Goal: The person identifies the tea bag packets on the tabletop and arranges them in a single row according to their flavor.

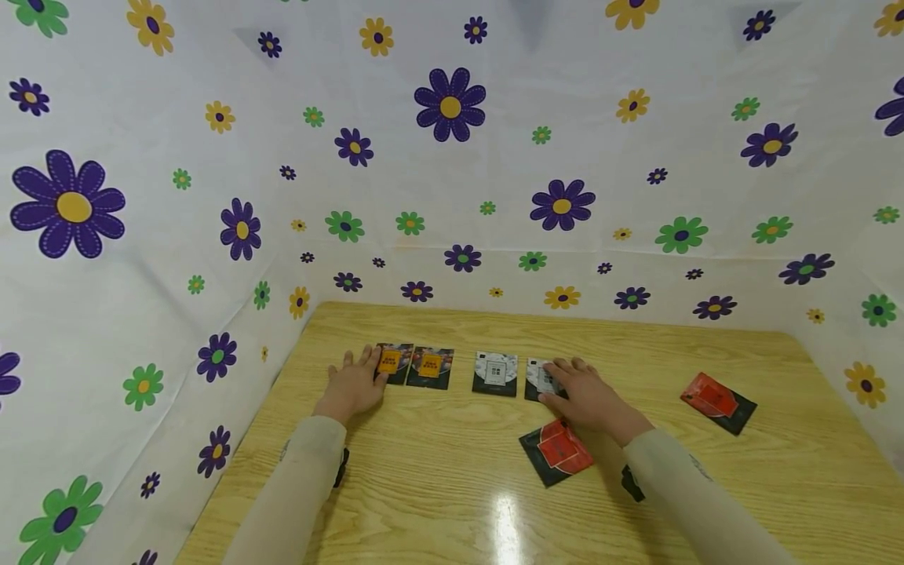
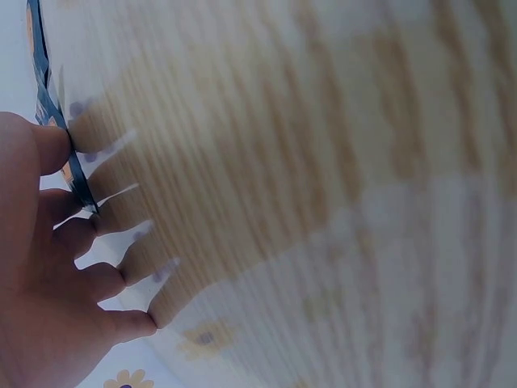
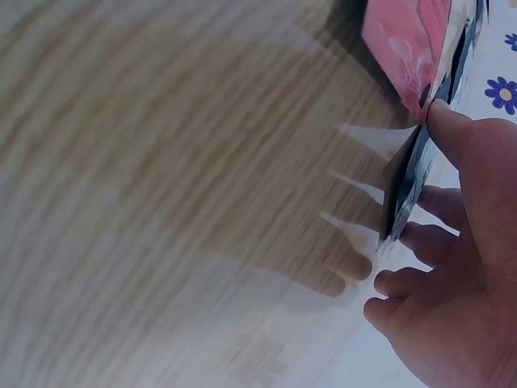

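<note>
My left hand (image 1: 353, 384) lies palm down at the left end of a row of flat sachets. Its fingers touch the left edge of an orange-and-black sachet (image 1: 393, 362), whose thin edge shows by the fingertips in the left wrist view. A second orange-and-black sachet (image 1: 431, 367) sits right beside it. Farther right is a white-and-black sachet (image 1: 495, 373). My right hand (image 1: 589, 396) rests with spread fingers over the right part of another white-and-black sachet (image 1: 542, 379), partly hiding it. Just below the right thumb a red-and-black sachet (image 1: 556, 453) lies tilted.
Another red-and-black sachet (image 1: 719, 402) lies slanted at the right of the wooden table (image 1: 424, 486). Flower-printed white cloth (image 1: 452, 188) stands behind the table and along both sides. Dark wrist straps show under the sleeves.
</note>
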`<state>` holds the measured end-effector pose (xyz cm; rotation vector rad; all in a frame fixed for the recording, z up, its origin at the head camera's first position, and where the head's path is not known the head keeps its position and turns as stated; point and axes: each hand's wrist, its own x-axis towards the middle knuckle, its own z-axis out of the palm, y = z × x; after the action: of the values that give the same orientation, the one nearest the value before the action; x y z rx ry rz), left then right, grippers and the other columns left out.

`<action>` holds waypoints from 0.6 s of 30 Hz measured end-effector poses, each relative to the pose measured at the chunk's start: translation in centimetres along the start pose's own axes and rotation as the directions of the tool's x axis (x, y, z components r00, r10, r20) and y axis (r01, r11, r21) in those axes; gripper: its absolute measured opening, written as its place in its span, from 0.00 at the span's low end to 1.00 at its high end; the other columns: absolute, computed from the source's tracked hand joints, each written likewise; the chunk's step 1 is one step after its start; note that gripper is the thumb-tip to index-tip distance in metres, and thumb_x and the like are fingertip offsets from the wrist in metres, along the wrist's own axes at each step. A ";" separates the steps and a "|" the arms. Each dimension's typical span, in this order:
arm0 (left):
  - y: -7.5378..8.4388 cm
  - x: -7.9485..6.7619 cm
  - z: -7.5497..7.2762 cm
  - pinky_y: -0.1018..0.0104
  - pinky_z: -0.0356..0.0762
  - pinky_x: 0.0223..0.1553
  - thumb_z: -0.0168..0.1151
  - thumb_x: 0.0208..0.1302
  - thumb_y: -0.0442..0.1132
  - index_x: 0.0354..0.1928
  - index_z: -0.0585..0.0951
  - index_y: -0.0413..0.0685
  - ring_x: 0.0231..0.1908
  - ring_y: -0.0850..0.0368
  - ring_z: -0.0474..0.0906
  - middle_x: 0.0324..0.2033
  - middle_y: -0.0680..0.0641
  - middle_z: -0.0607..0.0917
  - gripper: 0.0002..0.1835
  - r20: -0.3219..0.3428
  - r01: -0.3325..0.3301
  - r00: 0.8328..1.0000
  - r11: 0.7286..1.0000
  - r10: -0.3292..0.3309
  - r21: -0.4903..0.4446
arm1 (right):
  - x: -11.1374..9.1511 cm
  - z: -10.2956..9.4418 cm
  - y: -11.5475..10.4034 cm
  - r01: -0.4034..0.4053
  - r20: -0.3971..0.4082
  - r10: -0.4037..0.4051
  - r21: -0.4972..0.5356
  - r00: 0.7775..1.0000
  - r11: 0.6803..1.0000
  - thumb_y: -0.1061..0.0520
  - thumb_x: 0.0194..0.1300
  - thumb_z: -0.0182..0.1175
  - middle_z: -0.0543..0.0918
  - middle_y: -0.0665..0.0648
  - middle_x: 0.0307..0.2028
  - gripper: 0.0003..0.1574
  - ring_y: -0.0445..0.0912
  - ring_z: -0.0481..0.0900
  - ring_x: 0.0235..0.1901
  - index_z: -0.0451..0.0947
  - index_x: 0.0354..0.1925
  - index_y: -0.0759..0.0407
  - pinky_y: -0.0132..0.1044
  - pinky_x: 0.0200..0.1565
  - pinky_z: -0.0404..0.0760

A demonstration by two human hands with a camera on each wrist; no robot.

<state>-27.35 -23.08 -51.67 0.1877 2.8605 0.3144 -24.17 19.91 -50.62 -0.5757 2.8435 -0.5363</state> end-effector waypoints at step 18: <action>-0.1 0.0 -0.1 0.17 0.45 0.73 0.40 0.86 0.51 0.85 0.50 0.43 0.81 0.23 0.43 0.84 0.37 0.51 0.35 0.001 -0.007 1.000 1.000 0.007 0.010 | 1.5 0.0 -0.2 -0.001 0.035 0.002 -0.020 0.999 1.000 0.41 0.80 0.57 0.63 0.72 0.78 0.43 0.77 0.52 0.78 0.63 0.79 0.64 0.75 0.75 0.54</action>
<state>-27.34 -23.18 -51.64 0.1990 2.8619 0.3018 -25.50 19.11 -50.72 -0.5804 2.8188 -0.4937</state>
